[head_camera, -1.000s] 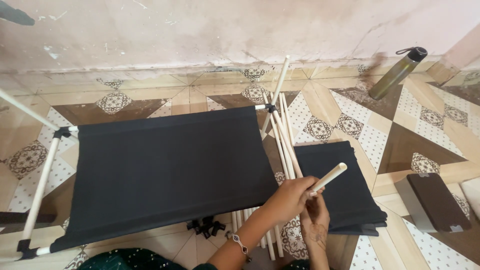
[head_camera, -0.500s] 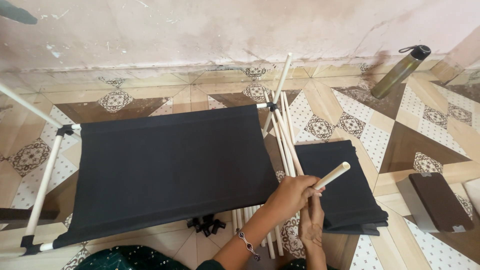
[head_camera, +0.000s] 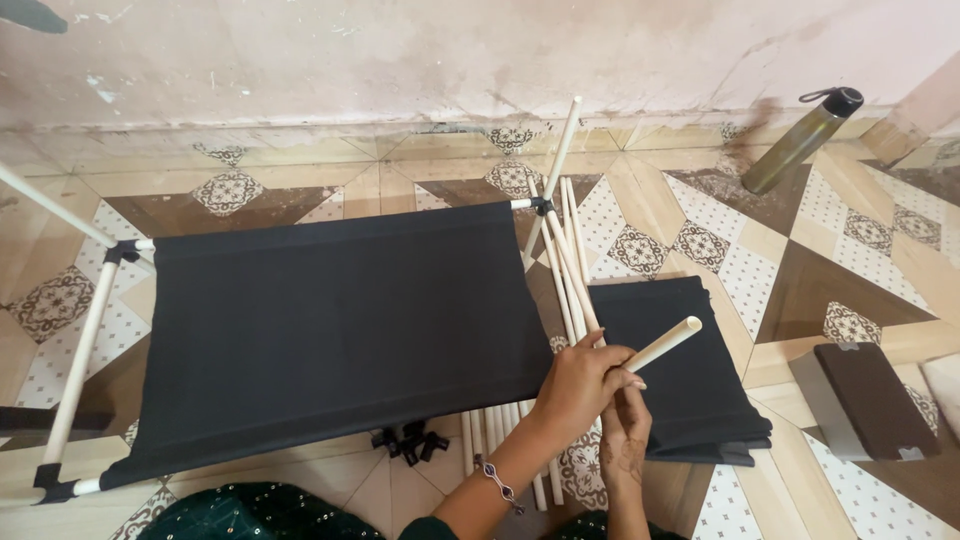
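Note:
My left hand (head_camera: 580, 385), with a bracelet at the wrist, is closed around a short white tube (head_camera: 668, 343) that points up and to the right. My right hand (head_camera: 625, 440) sits just below it, fingers up against the tube's near end. Both hands hover over a bundle of long white rods (head_camera: 566, 262) lying on the floor. To the left stretches a black fabric panel (head_camera: 330, 320) on a white tube frame (head_camera: 82, 340) with black corner joints. A folded black fabric piece (head_camera: 690, 380) lies right of the hands.
Small black connector pieces (head_camera: 408, 442) lie on the patterned tile floor near the panel's front edge. A green metal bottle (head_camera: 800, 140) leans at the back right by the pink wall. A dark flat box (head_camera: 870, 400) rests at the right.
Both hands and the white tube have risen very slightly; nothing else has moved.

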